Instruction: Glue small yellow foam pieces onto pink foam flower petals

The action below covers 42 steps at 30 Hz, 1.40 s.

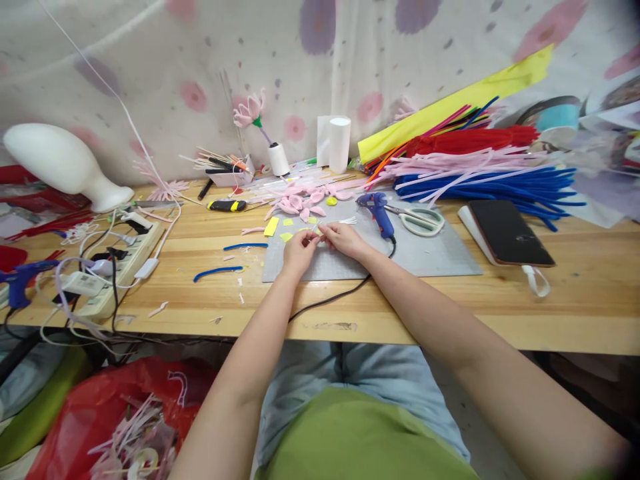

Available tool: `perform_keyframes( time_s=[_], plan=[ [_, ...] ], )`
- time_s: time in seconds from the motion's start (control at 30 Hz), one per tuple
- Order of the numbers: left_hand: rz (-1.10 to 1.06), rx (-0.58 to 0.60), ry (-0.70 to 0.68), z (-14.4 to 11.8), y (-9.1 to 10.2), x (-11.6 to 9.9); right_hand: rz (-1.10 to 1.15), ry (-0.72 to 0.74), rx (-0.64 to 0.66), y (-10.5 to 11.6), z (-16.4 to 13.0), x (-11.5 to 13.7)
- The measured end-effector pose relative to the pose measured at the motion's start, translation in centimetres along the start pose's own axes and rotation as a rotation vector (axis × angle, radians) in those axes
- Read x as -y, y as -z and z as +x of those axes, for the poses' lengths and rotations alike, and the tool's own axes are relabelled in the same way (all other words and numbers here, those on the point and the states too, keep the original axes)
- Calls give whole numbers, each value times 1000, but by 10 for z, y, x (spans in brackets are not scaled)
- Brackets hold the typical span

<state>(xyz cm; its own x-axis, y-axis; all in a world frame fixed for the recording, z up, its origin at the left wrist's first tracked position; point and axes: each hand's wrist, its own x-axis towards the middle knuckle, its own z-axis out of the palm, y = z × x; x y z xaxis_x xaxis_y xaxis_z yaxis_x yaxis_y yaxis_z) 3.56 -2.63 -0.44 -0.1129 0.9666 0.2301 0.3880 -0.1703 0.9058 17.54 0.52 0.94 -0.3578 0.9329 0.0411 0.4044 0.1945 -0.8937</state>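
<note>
Home craft workbench. Piled red, pink and blue pipe cleaners (480, 167) beyond the right hand (343, 240), blue glue gun (379, 212) just beside it. White power strip (123, 267) well left of the left hand (299, 252).

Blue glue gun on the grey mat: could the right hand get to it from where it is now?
Probably yes. The glue gun lies on the grey mat just beyond the right hand, with bare mat between them. But both hands are pinching a small pale piece, which the right hand would have to release first.
</note>
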Motion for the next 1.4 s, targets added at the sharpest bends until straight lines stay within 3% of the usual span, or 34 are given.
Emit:
perform_keyframes(
  time_s=[0.13,0.23,0.3,0.37,0.47,0.53,0.57,0.63,0.8,0.93,1.03,1.1,1.17,1.27,1.33,1.4],
  plan=[
    [-29,-39,54,1,0,2,158,-114,-22,1,1,1],
    [-92,-62,63,1,1,3,91,-70,-54,21,-5,11],
    [-134,-89,75,1,2,3,-11,-29,-1,50,-16,22],
    [-158,-115,90,1,3,1,-74,-50,151,86,-33,32],
    [-161,-148,96,0,4,-2,-213,-217,299,141,-57,30],
    [-149,-164,92,0,4,-3,-308,-316,158,167,-65,16],
    [-142,-168,88,0,4,-4,-413,-382,21,174,-66,6],
    [-129,-170,80,0,3,-4,-672,-433,-196,181,-63,-15],
    [-99,-179,67,0,4,-3,-1022,-385,-147,163,-50,-46],
    [-109,-185,53,-1,5,0,-1138,-464,-200,149,-48,-44],
    [-111,-208,42,-1,7,1,-1145,-506,-134,149,-47,-37],
    [-93,-241,44,-1,9,2,-1066,-513,-98,154,-48,-33],
    [-67,-286,53,0,13,2,-842,-523,-138,162,-50,-31],
    [-61,-349,73,1,18,4,-176,-475,-209,176,-59,-35],
    [-68,-365,75,3,20,6,255,-354,-197,180,-64,-37],
    [-49,-368,61,4,20,7,497,-200,-162,178,-68,-34]
  ],
)
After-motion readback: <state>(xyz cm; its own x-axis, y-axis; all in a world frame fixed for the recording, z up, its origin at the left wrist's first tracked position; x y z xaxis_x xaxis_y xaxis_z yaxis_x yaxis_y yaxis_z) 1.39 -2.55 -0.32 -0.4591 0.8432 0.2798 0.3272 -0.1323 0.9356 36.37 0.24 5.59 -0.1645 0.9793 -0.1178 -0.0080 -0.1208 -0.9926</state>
